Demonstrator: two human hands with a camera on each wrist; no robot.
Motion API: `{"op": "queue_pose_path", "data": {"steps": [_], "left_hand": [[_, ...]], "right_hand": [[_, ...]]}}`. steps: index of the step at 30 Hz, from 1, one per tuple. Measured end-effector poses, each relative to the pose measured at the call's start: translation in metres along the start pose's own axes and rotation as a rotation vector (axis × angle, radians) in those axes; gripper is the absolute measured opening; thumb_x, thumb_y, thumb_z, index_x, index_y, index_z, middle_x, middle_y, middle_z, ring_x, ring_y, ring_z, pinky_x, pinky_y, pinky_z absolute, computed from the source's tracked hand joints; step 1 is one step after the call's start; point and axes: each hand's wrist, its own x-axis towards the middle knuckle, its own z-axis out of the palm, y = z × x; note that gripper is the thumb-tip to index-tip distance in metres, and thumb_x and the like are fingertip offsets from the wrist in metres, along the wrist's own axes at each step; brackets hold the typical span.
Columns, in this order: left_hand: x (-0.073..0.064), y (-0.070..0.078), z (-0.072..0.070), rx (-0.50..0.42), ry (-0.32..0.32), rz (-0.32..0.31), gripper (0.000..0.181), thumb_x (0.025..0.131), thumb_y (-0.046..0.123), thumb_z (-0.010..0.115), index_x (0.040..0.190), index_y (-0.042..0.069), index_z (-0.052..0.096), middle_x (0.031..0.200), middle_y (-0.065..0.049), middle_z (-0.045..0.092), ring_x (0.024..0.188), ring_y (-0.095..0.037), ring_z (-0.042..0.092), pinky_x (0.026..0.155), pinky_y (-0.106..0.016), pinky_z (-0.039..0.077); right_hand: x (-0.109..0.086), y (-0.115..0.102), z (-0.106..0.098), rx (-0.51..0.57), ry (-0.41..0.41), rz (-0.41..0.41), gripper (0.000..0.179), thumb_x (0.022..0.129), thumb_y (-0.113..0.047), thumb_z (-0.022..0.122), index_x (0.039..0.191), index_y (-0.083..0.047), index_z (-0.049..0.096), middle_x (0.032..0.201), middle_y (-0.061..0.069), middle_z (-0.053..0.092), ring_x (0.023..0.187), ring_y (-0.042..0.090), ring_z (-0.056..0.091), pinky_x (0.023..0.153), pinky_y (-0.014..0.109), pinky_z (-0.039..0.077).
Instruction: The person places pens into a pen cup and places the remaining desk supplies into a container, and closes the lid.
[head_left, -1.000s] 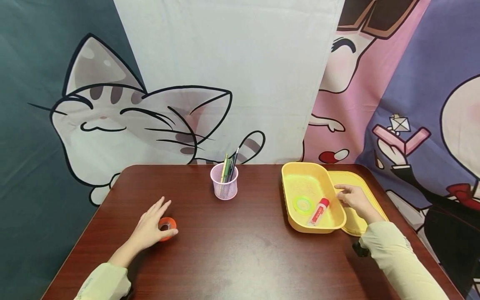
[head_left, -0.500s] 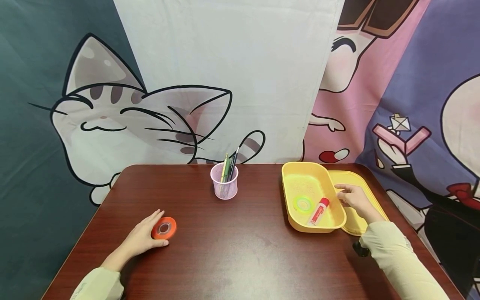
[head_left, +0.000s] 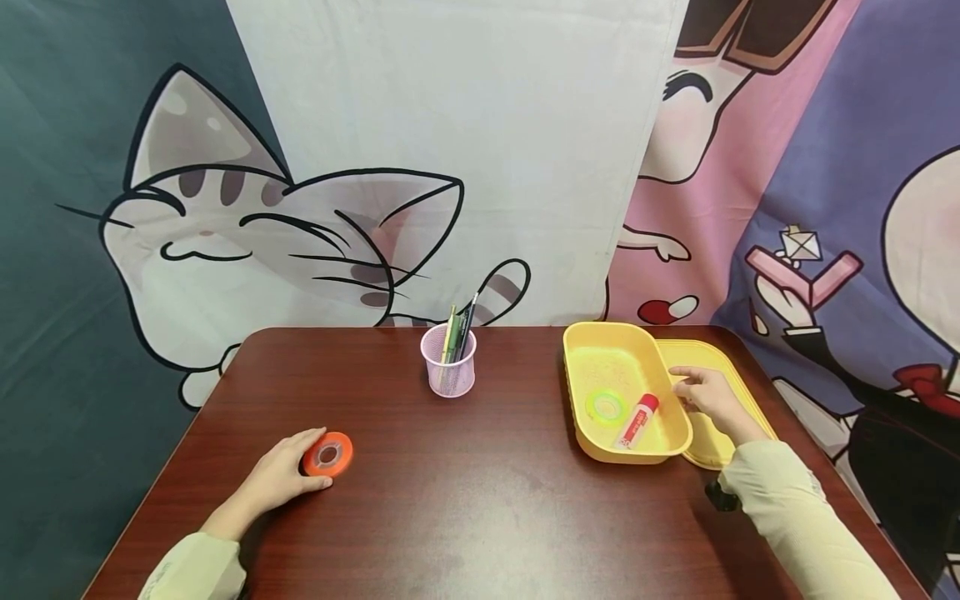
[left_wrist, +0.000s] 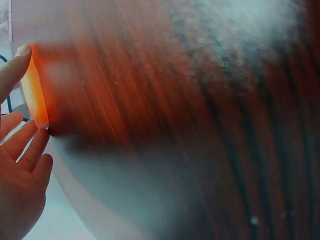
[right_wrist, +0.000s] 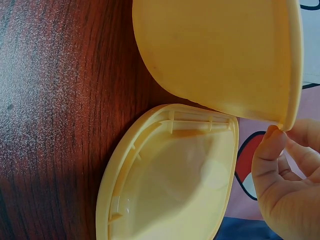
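Observation:
My left hand [head_left: 281, 472] holds an orange roll of tape [head_left: 347, 457] at the left of the table, thumb on the near side and fingers on the far side. In the left wrist view the thumb and fingertips touch opposite edges of the tape roll [left_wrist: 35, 95]. Whether it is lifted off the tabletop I cannot tell. On the right, my right hand [head_left: 716, 400] pinches the rim of a yellow plastic box [head_left: 600, 358]. Thumb and finger meet on that rim in the right wrist view. Inside the box lie a green-yellow tape roll [head_left: 606, 407] and a red-capped glue stick [head_left: 637, 422].
A yellow lid [head_left: 708, 354] lies on the table, partly beneath the box's right side. Towards the back middle stands a pink mesh cup [head_left: 450, 379] with several pens. The dark wooden table [head_left: 480, 517] ends against a cartoon-printed cloth [head_left: 480, 125].
My left hand has drawn back and to the left, and its fingers now sit around the orange tape roll, which shows more fully. My right hand stays on the box rim.

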Motion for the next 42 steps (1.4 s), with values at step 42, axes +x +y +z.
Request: {"op": "queue_pose_path", "data": {"steps": [42], "left_hand": [[0.041,0.087,-0.015,-0.044,0.132,0.151,0.078,0.063,0.036,0.075,0.127,0.001,0.046,0.121,-0.015,0.054,0.105,-0.028,0.051,0.085,-0.046,0.044]], "right_hand": [[0.001,0.003,-0.001,0.019,0.002,-0.009,0.044,0.084,-0.001,0.047,0.124,0.014,0.038,0.071,-0.001,0.051,0.06,0.005,0.048,0.057,0.023,0.049]]}}
